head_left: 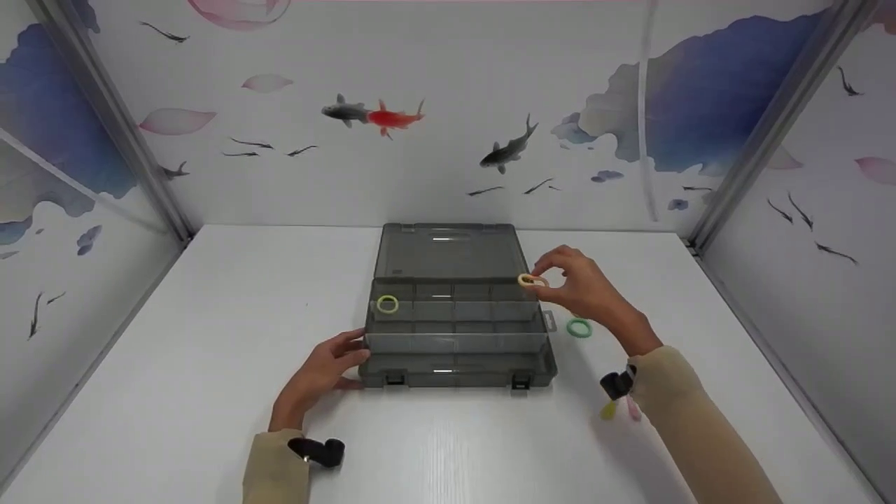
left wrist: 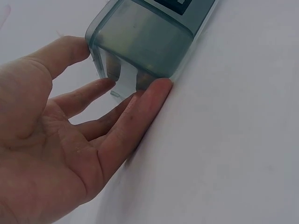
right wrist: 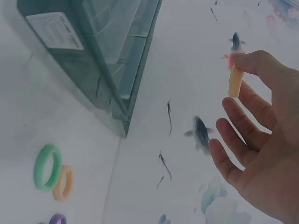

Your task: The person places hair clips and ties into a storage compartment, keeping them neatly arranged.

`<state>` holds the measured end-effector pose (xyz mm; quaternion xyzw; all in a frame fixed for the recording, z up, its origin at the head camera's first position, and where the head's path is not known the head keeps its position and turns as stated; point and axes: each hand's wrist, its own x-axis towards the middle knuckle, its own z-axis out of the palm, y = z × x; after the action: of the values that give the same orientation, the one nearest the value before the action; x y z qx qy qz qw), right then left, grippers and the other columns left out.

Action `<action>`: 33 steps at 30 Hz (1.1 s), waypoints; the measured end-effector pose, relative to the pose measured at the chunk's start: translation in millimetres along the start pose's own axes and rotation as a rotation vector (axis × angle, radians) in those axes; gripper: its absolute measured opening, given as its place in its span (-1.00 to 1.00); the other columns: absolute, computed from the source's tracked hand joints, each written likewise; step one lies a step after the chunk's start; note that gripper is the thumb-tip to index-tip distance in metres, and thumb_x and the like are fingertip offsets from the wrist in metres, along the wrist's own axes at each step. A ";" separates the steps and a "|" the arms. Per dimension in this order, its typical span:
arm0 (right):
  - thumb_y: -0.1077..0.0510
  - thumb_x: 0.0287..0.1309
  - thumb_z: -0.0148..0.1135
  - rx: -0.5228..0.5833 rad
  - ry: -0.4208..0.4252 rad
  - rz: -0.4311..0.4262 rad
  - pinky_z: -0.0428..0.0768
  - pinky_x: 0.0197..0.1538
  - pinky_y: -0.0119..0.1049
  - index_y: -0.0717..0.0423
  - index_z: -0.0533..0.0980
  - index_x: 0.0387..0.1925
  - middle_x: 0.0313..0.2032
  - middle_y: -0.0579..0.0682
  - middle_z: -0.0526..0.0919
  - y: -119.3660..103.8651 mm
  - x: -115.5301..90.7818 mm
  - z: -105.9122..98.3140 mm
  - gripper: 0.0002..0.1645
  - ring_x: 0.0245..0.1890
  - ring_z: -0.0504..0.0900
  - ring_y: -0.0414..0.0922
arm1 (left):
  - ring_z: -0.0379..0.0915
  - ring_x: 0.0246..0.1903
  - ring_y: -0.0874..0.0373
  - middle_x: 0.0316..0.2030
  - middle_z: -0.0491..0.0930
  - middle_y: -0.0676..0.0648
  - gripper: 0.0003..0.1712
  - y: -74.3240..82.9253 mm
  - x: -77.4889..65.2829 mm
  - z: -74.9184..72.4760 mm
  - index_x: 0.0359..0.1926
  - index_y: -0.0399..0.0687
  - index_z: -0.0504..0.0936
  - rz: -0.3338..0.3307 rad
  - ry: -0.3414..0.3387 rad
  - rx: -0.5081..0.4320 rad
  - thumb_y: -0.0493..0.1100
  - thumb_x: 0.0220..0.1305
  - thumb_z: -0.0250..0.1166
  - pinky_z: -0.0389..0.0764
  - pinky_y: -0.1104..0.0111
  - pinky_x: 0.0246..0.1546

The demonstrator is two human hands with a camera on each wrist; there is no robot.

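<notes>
A translucent grey compartment box [head_left: 458, 362] lies with its lid [head_left: 448, 250] folded back. My left hand [head_left: 322, 367] rests against the box's left end, its fingertips [left wrist: 156, 91] touching the end wall near the front corner. Above the box's right back edge, my right hand [head_left: 581, 287] pinches a pale orange hair tie [right wrist: 236, 83] between thumb and index finger, the other fingers loosely bent. A yellow hair tie [head_left: 387, 304] sits in the back left of the box. On the table right of the box lies a green hair tie [head_left: 579, 327].
Beside the green one, the right wrist view shows another orange hair tie [right wrist: 65, 183] and part of a purple one [right wrist: 58, 219]. Small yellow [head_left: 608, 410] and pink [head_left: 633, 408] pieces lie partly hidden near the right sleeve. Printed panels [head_left: 434, 182] enclose the white table.
</notes>
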<state>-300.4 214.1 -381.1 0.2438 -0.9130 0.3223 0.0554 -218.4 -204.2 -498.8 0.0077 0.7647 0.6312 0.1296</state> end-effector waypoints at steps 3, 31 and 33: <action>0.08 0.14 0.46 -0.018 -0.023 -0.016 0.55 0.13 0.18 0.09 0.67 -0.17 0.01 0.13 0.58 -15.1 13.3 5.4 -0.75 0.13 0.51 0.15 | 0.28 0.38 -0.29 0.45 0.24 -0.37 -0.25 -1.0 -1.1 -0.7 0.53 -0.14 0.18 0.005 -0.007 0.000 -0.08 0.44 0.23 0.72 0.06 0.01; -0.08 0.22 0.38 -0.169 -0.220 -0.019 0.54 0.21 0.08 0.15 0.67 -0.11 0.16 0.16 0.54 -101.9 92.7 107.0 -0.60 0.13 0.54 0.12 | 0.32 0.36 -0.28 0.43 0.27 -0.37 -0.30 3.7 -1.4 1.1 0.52 -0.14 0.18 -0.002 0.011 0.007 -0.14 0.46 0.19 0.73 0.06 -0.04; -0.06 0.23 0.37 -0.127 -0.208 0.014 0.54 0.23 0.09 0.17 0.67 -0.09 0.17 0.18 0.53 -99.6 95.3 113.4 -0.60 0.14 0.54 0.13 | 0.31 0.36 -0.28 0.43 0.27 -0.37 -0.30 4.5 -1.5 1.6 0.52 -0.14 0.18 0.000 0.009 0.005 -0.14 0.46 0.18 0.73 0.06 -0.03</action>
<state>-329.6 38.2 -389.7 0.2656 -0.9341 0.2370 -0.0265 -217.2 -202.0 -494.4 0.0050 0.7668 0.6293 0.1263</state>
